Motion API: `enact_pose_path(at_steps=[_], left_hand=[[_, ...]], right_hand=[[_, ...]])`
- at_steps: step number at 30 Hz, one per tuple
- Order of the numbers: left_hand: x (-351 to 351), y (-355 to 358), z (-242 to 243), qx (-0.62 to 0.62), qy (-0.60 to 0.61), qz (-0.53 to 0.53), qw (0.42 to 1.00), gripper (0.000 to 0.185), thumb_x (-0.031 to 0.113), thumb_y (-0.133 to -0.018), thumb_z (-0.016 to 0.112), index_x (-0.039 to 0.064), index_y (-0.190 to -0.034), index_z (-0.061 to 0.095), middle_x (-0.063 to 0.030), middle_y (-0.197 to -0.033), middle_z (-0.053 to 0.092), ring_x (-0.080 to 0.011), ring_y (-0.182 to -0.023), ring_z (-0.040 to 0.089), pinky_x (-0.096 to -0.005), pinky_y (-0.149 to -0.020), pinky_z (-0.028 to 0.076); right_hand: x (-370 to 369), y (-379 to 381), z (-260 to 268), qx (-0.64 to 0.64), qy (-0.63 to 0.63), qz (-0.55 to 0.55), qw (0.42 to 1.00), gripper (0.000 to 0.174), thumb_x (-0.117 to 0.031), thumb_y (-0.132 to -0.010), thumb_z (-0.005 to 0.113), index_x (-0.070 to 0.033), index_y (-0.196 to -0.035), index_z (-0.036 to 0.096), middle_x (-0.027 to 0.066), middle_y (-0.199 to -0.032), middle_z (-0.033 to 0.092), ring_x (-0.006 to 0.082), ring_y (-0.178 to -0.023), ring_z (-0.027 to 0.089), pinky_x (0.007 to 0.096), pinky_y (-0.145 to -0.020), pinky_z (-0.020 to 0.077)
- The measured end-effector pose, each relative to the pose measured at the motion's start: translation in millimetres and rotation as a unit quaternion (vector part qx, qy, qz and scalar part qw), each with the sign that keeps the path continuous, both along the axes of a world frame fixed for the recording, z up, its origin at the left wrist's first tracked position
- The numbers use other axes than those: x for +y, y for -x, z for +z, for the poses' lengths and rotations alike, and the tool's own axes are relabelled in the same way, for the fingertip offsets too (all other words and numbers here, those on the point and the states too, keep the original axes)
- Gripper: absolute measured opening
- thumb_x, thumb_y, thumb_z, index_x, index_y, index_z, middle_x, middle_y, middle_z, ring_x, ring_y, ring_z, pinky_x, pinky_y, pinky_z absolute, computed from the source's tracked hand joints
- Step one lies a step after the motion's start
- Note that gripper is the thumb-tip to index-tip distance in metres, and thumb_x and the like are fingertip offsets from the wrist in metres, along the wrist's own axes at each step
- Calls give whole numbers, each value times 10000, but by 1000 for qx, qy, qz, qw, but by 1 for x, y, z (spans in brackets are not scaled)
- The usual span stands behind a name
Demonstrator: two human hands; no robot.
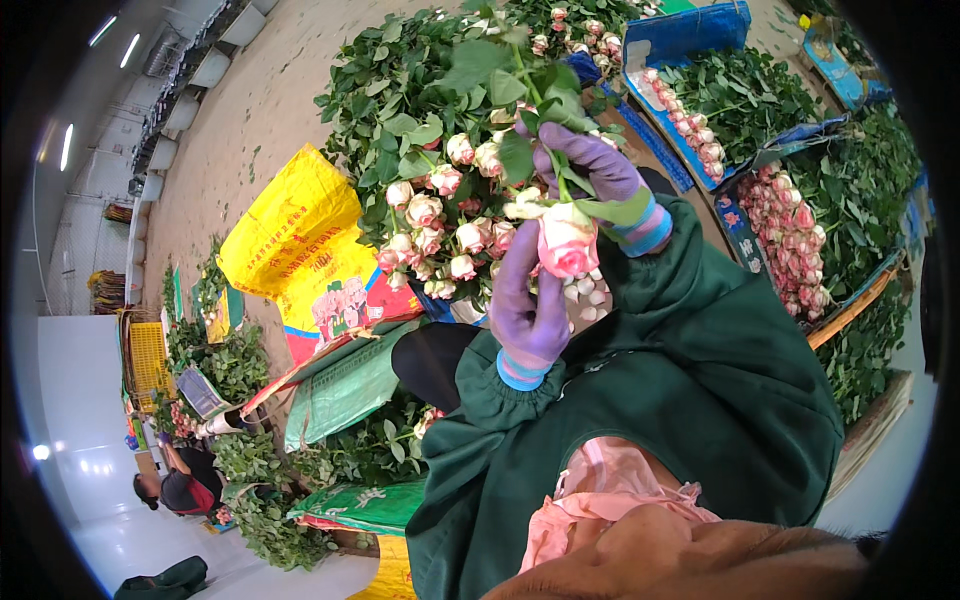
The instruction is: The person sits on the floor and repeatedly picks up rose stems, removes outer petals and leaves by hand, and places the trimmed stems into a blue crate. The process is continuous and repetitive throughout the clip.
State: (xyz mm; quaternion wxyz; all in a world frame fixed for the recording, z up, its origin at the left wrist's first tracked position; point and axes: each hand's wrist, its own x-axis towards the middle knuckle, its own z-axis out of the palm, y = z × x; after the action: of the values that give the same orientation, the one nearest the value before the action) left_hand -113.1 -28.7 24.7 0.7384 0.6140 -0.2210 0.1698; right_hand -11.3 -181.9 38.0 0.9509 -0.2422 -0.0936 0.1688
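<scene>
A pink-and-white rose point(568, 241) with a leafy green stem is upheld in front of me, its bloom towards my body. My right hand point(592, 161), in a purple knit glove, is closed round its stem above the bloom. My left hand point(531, 300), gloved alike, touches the bloom's left side with its fingertips; whether it pinches a petal I cannot tell. A pale, partly loose petal point(527, 207) juts out beside the bloom. Behind the hands lies a large heap of cut roses point(424, 211) with dense foliage. Fallen petals point(589, 289) lie below the held rose.
A yellow printed sack point(300, 232) and a green sack point(341, 390) stand at the left. Rows of roses point(784, 240) lie in wrapped bundles at the right, beside a blue-edged holder point(686, 37). Another person point(184, 480) works among foliage at the far lower left.
</scene>
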Motion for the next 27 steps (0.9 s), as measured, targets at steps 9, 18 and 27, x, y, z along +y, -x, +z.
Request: enact_pose_path(at_steps=[9,18,27], left_hand=[[22,-3,-30,-177,-76,183,964,396,-64,-979,390,-100,-1361,488,-276,-1232,632,-300,-1122,651,-391,-1022,484],[27,-77,37,-430,-403,195,784,449,184,-794,754,219,-1226,637,-136,-1369,563,-379,-1270,508,-519,-1026,440],[6,-62,51,-504,-468,127,715,492,209,-719,658,380,-1179,686,-70,-1315,546,-300,-1100,546,-503,-919,501]], right_hand=[[-19,8,18,-43,141,-59,987,221,-282,-975,649,-63,-956,662,3,-788,666,56,-552,594,205,-415,423],[-9,30,39,-76,112,-4,991,454,-246,-968,663,14,-1317,534,15,-884,616,110,-799,596,264,-698,486],[-26,23,16,-185,66,75,978,338,-132,-961,615,-9,-1274,581,45,-1156,646,131,-1049,616,294,-929,483]])
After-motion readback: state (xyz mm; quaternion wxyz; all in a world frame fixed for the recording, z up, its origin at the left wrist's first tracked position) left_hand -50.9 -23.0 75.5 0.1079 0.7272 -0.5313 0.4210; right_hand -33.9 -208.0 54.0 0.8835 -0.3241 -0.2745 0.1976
